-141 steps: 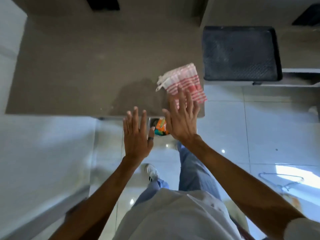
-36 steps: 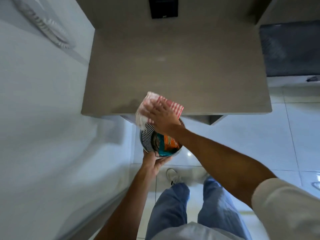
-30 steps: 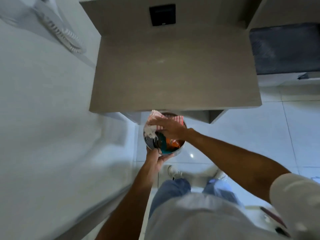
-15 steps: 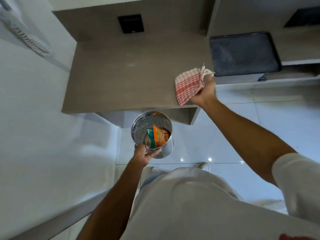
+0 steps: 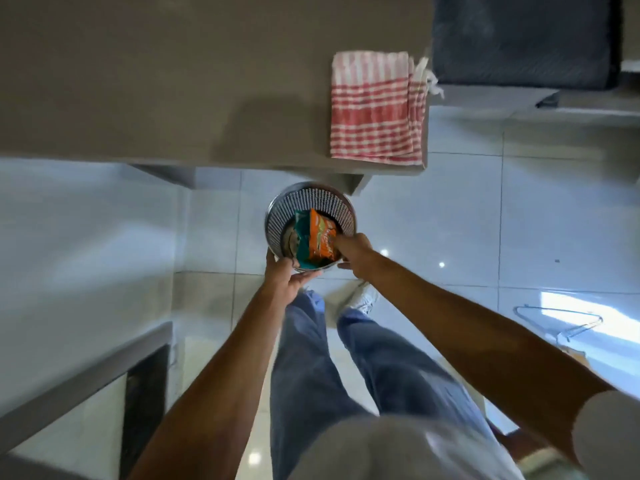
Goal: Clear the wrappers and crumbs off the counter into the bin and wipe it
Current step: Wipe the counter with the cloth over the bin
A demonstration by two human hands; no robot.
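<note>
Head view | left hand [image 5: 287, 275] grips bin [image 5: 277, 220] rim near side | right hand [image 5: 349, 249] clasps rim beside orange wrapper [image 5: 320, 237] inside | striped cloth [image 5: 375, 109] on worktop [image 5: 156, 81] beyond bin

The counter [image 5: 173, 81] fills the upper left of the frame, with a folded cloth [image 5: 375, 109] on its lower right corner. Right of it, upper right, lies a mat [image 5: 523, 39]. Below the counter edge, at centre, the bin [image 5: 310, 233] holds wrappers [image 5: 320, 242], with the left hand [image 5: 287, 278] at its lower left rim and the right hand [image 5: 353, 251] at its right rim.
</note>
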